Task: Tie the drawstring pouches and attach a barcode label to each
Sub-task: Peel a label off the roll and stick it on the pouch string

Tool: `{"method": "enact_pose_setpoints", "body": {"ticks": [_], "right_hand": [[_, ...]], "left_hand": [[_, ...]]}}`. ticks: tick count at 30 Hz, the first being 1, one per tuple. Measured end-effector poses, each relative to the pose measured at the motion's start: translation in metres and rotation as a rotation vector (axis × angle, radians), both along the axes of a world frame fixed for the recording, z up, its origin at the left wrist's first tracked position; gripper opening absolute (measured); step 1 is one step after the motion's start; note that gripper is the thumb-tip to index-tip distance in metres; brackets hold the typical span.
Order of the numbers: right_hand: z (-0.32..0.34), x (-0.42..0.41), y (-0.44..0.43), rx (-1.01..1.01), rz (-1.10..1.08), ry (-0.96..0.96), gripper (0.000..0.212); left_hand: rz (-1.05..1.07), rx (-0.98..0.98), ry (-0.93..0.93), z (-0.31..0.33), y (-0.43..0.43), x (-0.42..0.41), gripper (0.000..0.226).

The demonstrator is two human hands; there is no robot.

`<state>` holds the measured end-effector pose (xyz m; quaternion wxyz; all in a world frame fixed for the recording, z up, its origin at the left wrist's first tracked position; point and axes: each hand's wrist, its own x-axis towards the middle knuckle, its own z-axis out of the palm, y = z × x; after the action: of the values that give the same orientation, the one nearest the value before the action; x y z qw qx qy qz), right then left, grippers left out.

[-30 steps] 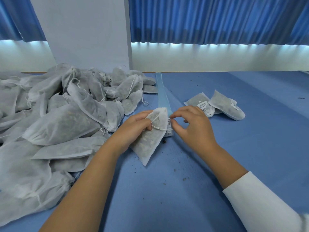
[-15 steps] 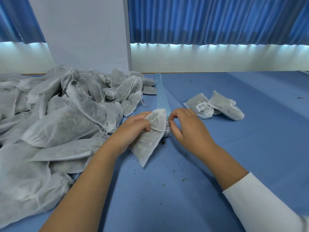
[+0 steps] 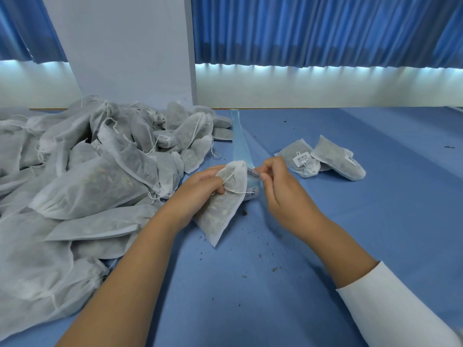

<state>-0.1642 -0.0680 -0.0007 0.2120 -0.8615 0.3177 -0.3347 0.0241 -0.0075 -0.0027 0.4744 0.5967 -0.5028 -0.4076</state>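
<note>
Since half a second back, our right hand [image 3: 283, 194] has eased slightly rightward off the pouch mouth, and a sticker now shows in the gap.

Right fingertips [image 3: 263, 176]: thumb and forefinger pressed together, pinching the edge of a small white barcode label [image 3: 253, 173]; remaining fingers curled under. Whether the label is peeled free, we cannot tell. It sits at the near end of a long pale-blue glossy backing strip [image 3: 240, 144] running away from us across the table. We judge it is laid there so one hand can peel while the other holds.

Left hand [image 3: 203, 189]: fingers [image 3: 218, 187] curled round the gathered neck of a grey-white non-woven drawstring pouch [image 3: 220, 214], keeping the mouth bunched. The pouch hangs tilted, its lower corner down at the blue cloth table [image 3: 375, 234]. A thin white drawstring [image 3: 238, 192] trails from our left fingers toward the right hand.

Fabric: thin, matte, half-sheer, with dark dried plant matter showing through. Loose dark crumbs [image 3: 245, 213] lie just beside the pouch.

Outward: a large slumped heap of like pouches [image 3: 100, 176] on our left, near at hand, likely the supply. Two finished pouches [image 3: 335, 162] lie flat, well apart to the right, one bearing a printed barcode tag [image 3: 301, 159]. A white sleeve [image 3: 390, 304] covers our right forearm.
</note>
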Motion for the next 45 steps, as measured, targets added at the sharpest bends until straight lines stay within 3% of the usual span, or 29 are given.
{"method": "enact_pose_setpoints", "body": {"ticks": [4, 12, 15, 27, 33, 37, 42, 45], "right_hand": [[0.002, -0.002, -0.001, 0.042, -0.008, -0.085, 0.008], [0.009, -0.003, -0.003, 0.263, -0.024, -0.490, 0.011], [0.011, -0.003, -0.003, 0.294, -0.027, -0.559, 0.014], [0.009, -0.005, -0.007, 0.439, -0.066, -0.583, 0.033], [0.012, -0.007, -0.008, 0.546, -0.020, -0.691, 0.024], [0.019, -0.008, -0.003, 0.626, 0.046, -0.788, 0.020], [0.024, -0.007, 0.008, 0.691, 0.195, -0.790, 0.021], [0.023, -0.002, 0.013, 0.707, 0.204, -0.764, 0.021]], "left_hand": [[0.018, 0.001, 0.008, 0.000, 0.000, -0.001, 0.049], [0.039, 0.016, 0.040, 0.002, 0.001, -0.003, 0.038], [0.037, 0.014, 0.039, 0.001, 0.002, -0.003, 0.039], [0.053, -0.021, 0.061, -0.001, 0.000, -0.004, 0.052], [0.072, -0.102, 0.080, -0.001, 0.002, -0.002, 0.042], [0.168, -0.124, 0.140, 0.000, 0.003, -0.001, 0.052], [0.231, -0.098, 0.166, 0.005, 0.005, -0.007, 0.031], [0.161, -0.082, 0.106, 0.009, 0.010, -0.016, 0.032]]}}
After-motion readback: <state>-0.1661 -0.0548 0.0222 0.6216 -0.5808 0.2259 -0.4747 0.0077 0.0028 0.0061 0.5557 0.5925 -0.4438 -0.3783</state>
